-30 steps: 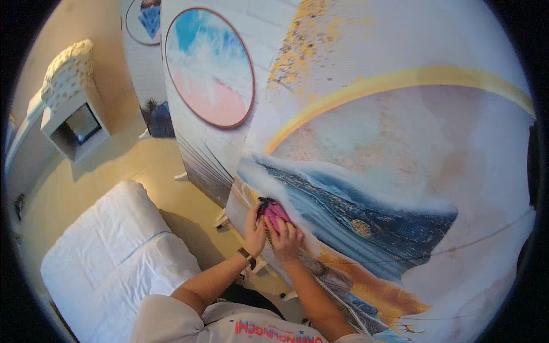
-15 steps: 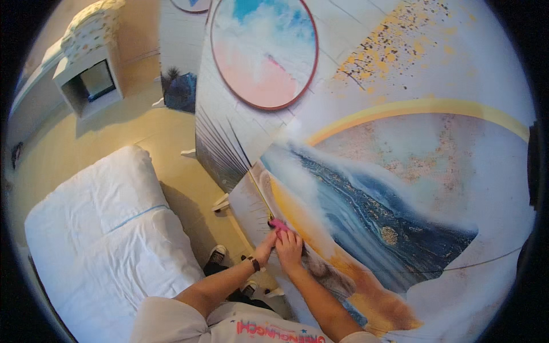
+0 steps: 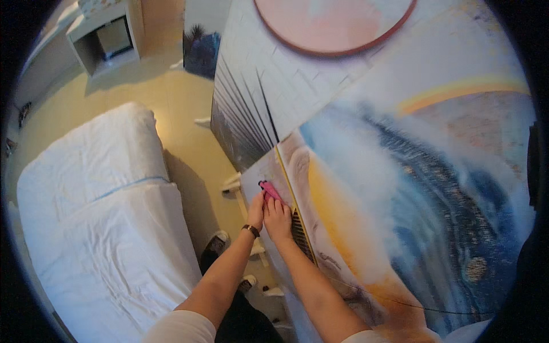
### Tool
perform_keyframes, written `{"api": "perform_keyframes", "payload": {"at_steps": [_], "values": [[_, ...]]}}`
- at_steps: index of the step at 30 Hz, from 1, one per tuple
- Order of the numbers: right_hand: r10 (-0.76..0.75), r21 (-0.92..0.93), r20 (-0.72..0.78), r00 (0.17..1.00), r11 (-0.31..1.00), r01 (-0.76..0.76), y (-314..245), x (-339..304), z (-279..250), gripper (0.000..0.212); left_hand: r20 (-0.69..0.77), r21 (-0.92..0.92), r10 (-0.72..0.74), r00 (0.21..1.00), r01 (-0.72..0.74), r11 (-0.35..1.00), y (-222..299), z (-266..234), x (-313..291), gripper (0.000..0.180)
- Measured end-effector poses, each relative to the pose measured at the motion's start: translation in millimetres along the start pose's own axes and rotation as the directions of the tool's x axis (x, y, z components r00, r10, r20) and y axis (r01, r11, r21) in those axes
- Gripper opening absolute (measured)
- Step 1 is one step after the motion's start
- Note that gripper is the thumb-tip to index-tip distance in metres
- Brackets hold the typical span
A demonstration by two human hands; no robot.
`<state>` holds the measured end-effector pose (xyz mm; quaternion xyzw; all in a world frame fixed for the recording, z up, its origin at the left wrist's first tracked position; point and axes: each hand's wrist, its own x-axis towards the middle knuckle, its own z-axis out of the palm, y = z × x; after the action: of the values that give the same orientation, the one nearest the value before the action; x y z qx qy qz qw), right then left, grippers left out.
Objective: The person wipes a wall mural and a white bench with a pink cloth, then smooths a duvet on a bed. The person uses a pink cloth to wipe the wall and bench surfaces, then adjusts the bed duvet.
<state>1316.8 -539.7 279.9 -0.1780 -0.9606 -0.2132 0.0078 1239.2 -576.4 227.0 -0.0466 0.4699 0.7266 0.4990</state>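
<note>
Both hands and the pink item have shifted since the earlier frame: their place is now left of the gold line on the printed panel, whereas the item's dark tip lay at that line before. Nearest the viewer, bare forearms reach up from the lower edge. Left hand, with a dark wristband: fingers together, closed on the near end of the pink item. Right hand, just left of the line: fingers drawn together and clamped on the same end; the thumb's place cannot be told. The item, over the pale strip beside the line, points its dark tip away from the wearer; its exact kind is unclear. Stage of work, as judged: handling is under way, since neither hand has let go; no mark or finished portion can be made out on the strip, so how much is done or left cannot be told. Below and left of the line, the wearer's shoes stand on the floor. Farther left of it lies a white-covered bed. Beyond its upper end rises an adjoining panel with a round pink picture; farthest, to its upper left, an open-fronted cabinet.
</note>
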Motion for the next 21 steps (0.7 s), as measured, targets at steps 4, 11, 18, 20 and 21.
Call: {"api": "perform_keyframes", "payload": {"at_steps": [4,11,18,20,21], "values": [[-0.024,0.11,0.157,0.987,0.994,0.007,-26.6,-102.6,41.9,0.034,0.098,-0.075,-0.315,0.944,0.323,0.944,-117.9,-42.3,-41.0,0.046],[-0.033,0.08,0.215,0.976,0.997,0.016,-20.3,-96.9,24.8,0.033,0.197,-0.286,-0.366,0.909,0.411,0.866,-104.4,-24.8,-63.0,0.045],[0.157,0.179,-0.173,0.972,0.976,-0.126,-13.9,75.9,36.2,0.028,0.21,-0.073,0.194,0.958,-0.182,0.981,14.1,-28.2,67.6,0.048],[0.135,0.131,-0.15,0.979,0.985,-0.116,-27.0,88.2,66.6,0.03,0.177,-0.141,0.131,0.975,-0.107,0.984,8.9,-46.4,99.8,0.047],[0.114,0.113,-0.13,0.985,0.989,-0.1,-33.0,83.7,84.6,0.031,0.147,-0.143,0.095,0.985,-0.074,0.987,7.4,-49.8,106.2,0.047]]}}
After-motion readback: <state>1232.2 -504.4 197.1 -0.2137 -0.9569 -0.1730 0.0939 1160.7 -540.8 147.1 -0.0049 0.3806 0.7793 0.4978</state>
